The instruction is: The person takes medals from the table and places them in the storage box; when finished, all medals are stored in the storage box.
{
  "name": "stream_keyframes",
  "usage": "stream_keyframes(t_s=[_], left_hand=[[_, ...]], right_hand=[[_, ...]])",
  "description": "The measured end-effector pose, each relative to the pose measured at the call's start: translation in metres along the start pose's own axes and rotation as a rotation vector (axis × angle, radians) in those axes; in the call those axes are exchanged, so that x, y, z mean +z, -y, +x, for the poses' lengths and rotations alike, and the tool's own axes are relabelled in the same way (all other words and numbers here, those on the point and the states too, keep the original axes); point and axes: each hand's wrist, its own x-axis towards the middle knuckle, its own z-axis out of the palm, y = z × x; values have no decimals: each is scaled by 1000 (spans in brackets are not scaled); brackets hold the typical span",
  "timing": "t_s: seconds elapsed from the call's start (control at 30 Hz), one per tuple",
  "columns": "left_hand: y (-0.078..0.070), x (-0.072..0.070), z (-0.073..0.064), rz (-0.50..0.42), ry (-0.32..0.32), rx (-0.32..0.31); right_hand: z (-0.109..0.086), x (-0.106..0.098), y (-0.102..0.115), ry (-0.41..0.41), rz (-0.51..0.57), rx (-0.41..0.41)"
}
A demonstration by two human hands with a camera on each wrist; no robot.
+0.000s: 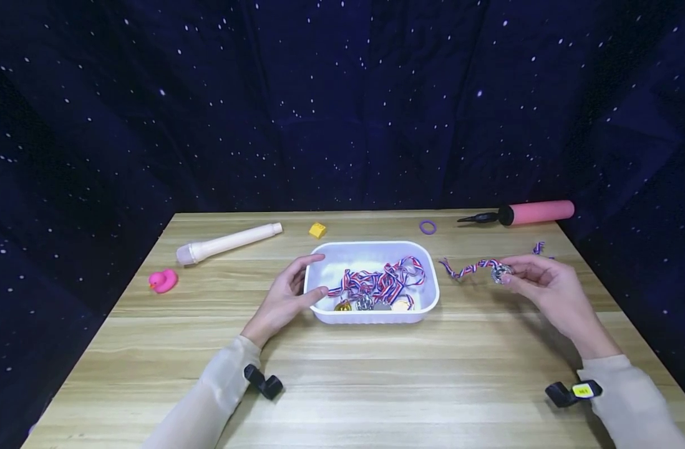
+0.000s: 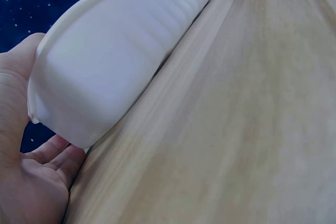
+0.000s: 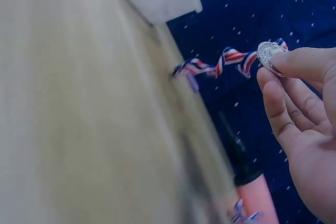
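A white plastic tub (image 1: pixel 370 317) stands mid-table, holding several medals with red, white and blue ribbons (image 1: pixel 384 284) in a tangle. My left hand (image 1: pixel 289 293) grips its left end, with the thumb over the rim. In the left wrist view, the other fingers (image 2: pixel 58 156) lie low against the tub's outer wall. To the right of the tub, my right hand (image 1: pixel 544 284) pinches a silver medal (image 1: pixel 500 273) between thumb and fingers, above the table. The medal's striped ribbon (image 3: pixel 231 62) trails off toward the tub.
A pink toy duck (image 1: pixel 164 281) and a pale toy microphone (image 1: pixel 230 243) lie at left. Along the back are a yellow block (image 1: pixel 317 230), a purple ring (image 1: pixel 428 227) and a pink hand pump (image 1: pixel 539 212). Another striped ribbon (image 1: pixel 538 248) shows beyond my right hand.
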Motion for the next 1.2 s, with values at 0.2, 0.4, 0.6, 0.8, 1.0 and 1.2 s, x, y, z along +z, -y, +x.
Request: stream_keyframes(t_s=[0.2,0.4,0.6,0.8,1.0,1.2], left_hand=[[1,0,1,-8,2,2],[0,1,0,-3,0,0],[1,1,0,20,-7,1],[1,1,1,9,-3,13],[3,1,0,-6,0,6],[2,1,0,0,-5,18]], right_hand=[[23,-1,24,-20,92,-27],[48,-5,57,-48,169,-120],[69,-5,92,-63,191,-167],[86,4,116,-37,382,-194],[97,23,133,0,455,-251],[108,44,148,45,447,-265]])
